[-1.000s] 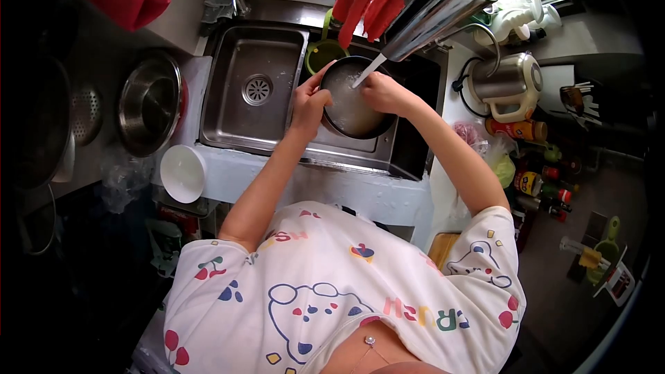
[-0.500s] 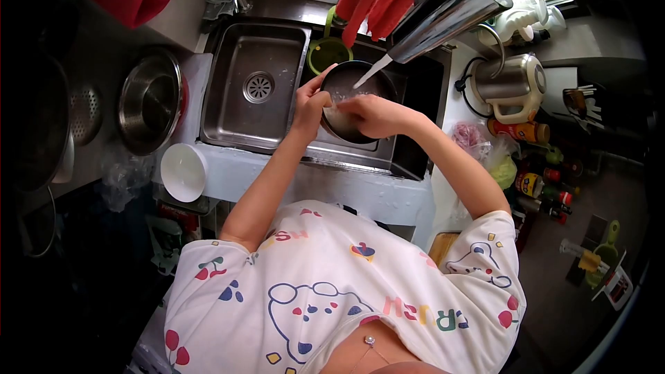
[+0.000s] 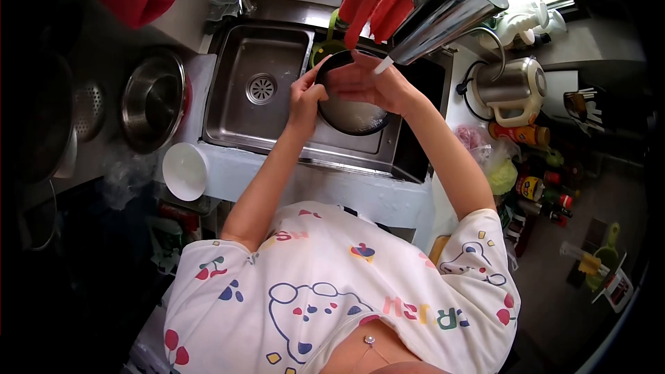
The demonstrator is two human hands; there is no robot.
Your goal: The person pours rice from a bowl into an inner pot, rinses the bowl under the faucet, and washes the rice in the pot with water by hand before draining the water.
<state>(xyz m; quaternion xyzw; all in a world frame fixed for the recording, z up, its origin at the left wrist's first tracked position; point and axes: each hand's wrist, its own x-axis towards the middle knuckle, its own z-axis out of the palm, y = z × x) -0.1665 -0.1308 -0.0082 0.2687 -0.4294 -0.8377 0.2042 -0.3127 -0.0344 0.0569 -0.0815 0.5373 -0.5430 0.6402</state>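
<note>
A dark round pot (image 3: 352,129) with cloudy water and pale grains inside is over the right sink basin. My left hand (image 3: 305,102) grips its left rim, thumb at the inner edge. Over the pot's upper part, my right hand (image 3: 374,83) is spread with its fingers apart, holding nothing. Water runs from the chrome faucet (image 3: 450,14) onto the right hand. Behind the pot a green strainer (image 3: 325,48) is partly hidden.
The left basin (image 3: 239,114) has a round drain. Left of it are a steel bowl (image 3: 152,100) and a white bowl (image 3: 185,171). Red cloths (image 3: 374,0) hang beside the faucet. A kettle (image 3: 511,90), jars and bottles (image 3: 530,187) stand at the right.
My right hand has moved up from inside the pot and its fingers have spread under the stream. The pot is tilted differently, and my left hand keeps its hold.
</note>
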